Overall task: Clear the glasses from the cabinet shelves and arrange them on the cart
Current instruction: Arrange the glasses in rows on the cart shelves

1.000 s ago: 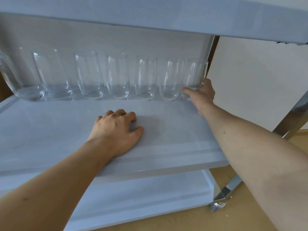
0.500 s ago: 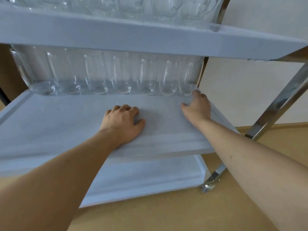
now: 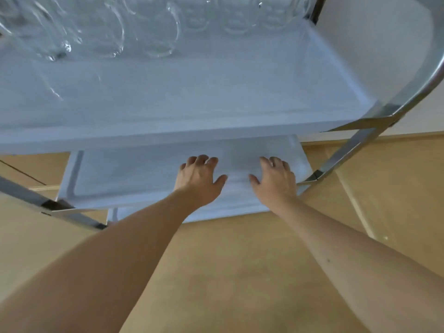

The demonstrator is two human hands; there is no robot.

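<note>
**Ana:** Glasses [image 3: 153, 27] first: where do they stand, and do the hands have any of them?

**Ben:** Neither hand has one. The left hand [image 3: 198, 180] lies palm down on the cart's middle shelf [image 3: 125, 174], fingers loosely bent at the knuckles, thumb spread out to the side. The right hand [image 3: 276, 180] lies palm down on the same shelf just beside it, fingers relaxed, thumb pointing toward the left hand. A narrow strip of bare shelf shows between the two thumbs, so the hands are close but apart.

**Ana:** And the glasses themselves?

**Ben:** On the top shelf [image 3: 216, 97], above the hands, standing along its far side. They are clear and blurred, cut off by the upper edge of the view, so I cannot count them.

**Ana:** What surrounds the hands?

**Ben:** Both bare forearms reach in from the bottom of the view. Below the middle shelf an edge of the bottom shelf [image 3: 216, 213] peeks out. Chrome frame bars [image 3: 355, 145] run along the cart's right side, another bar [image 3: 31, 195] crosses at the left. Under everything lies a tan floor [image 3: 240, 272], and a pale wall [image 3: 374, 32] stands behind the cart on the right.
</note>
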